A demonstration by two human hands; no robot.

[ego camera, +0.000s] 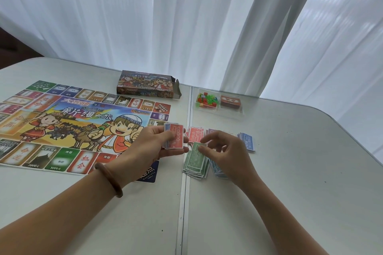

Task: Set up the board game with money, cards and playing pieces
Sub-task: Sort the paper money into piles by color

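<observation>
- The left hand (163, 143) grips a held stack of notes (174, 137) just past the right edge of the game board (62, 126). A red 10000 note lies on top, thumb across its face and fingers curled beneath, with the palm turned inward.
- The sorted money lies on the table (290, 172) to the right of that stack: a red pile (195, 133) just beside it, a green pile (195, 160) nearer the person, a purple pile (213, 131) behind, and a blue pile (247, 141) farthest right.
- The piles' long axes run roughly away from the person, as does the held stack's.
- The right hand (226, 155) hovers over the green pile, fingers loosely curled, index and thumb tips close to the top green note. I cannot tell whether they pinch it.
- Judging from this, sorting is mid-way. The red pile sits between both hands, so the top note needs only a short move right.
- The playing pieces (206, 100) and card deck (230, 101) wait in a clear tray (238, 114) farther back, beside the open box (147, 85).
</observation>
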